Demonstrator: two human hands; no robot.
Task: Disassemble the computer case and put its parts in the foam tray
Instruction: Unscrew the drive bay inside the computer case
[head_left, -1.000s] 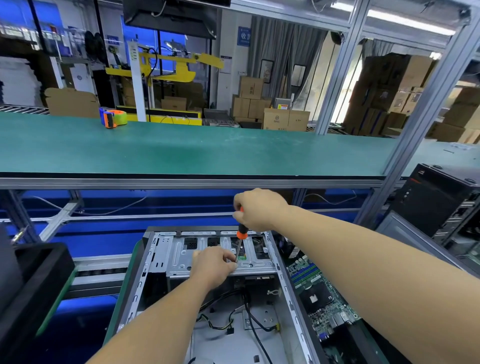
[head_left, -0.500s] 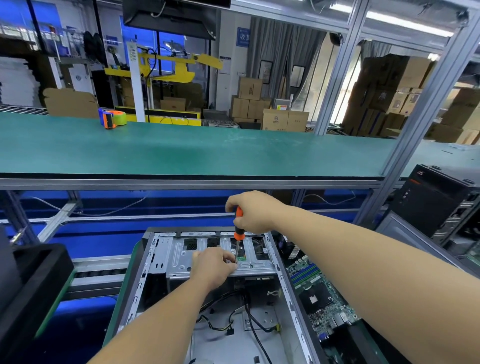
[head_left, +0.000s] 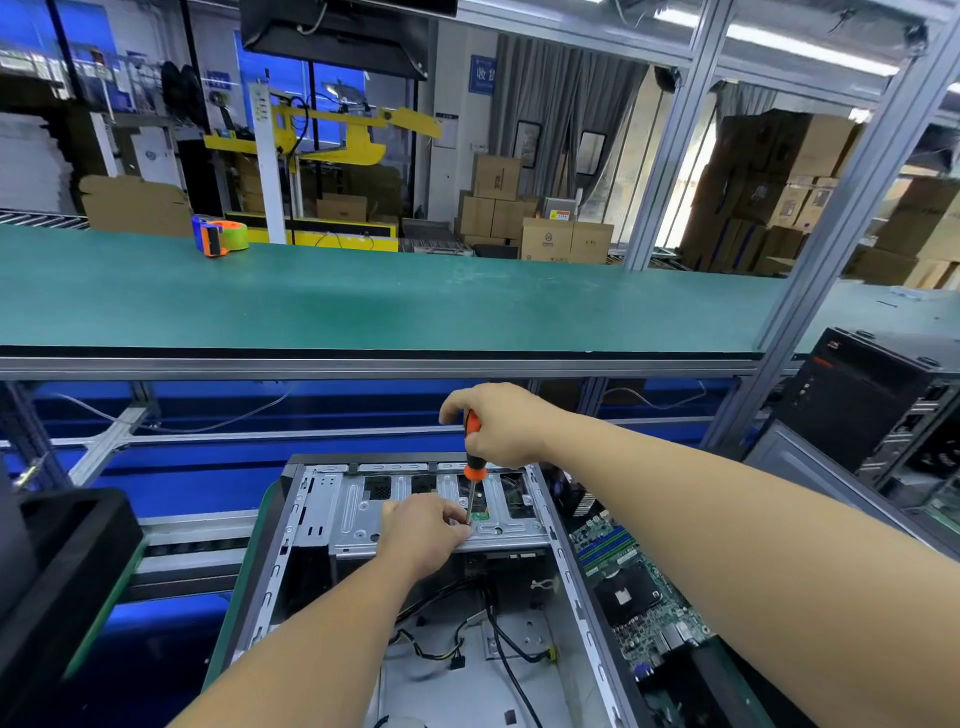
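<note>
Screwdriver (head_left: 471, 467) upright, tip on case (head_left: 363, 519)

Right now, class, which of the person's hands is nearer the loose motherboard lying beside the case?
Right. The right hand grips the screwdriver above the case's far end; the motherboard lies under its forearm. The left hand rests further left.

Factory assembly floor with attached warehouse. Evidence: long green-matted workbench (head_left: 363, 301) in an aluminium frame (head_left: 670, 135), roller conveyor (head_left: 192, 545) below it, stacked cardboard boxes (head_left: 753, 197) along the walls, yellow machine (head_left: 332, 135) behind, tape dispenser (head_left: 221, 236) on the bench, opened computer case (head_left: 322, 519) at the station
</note>
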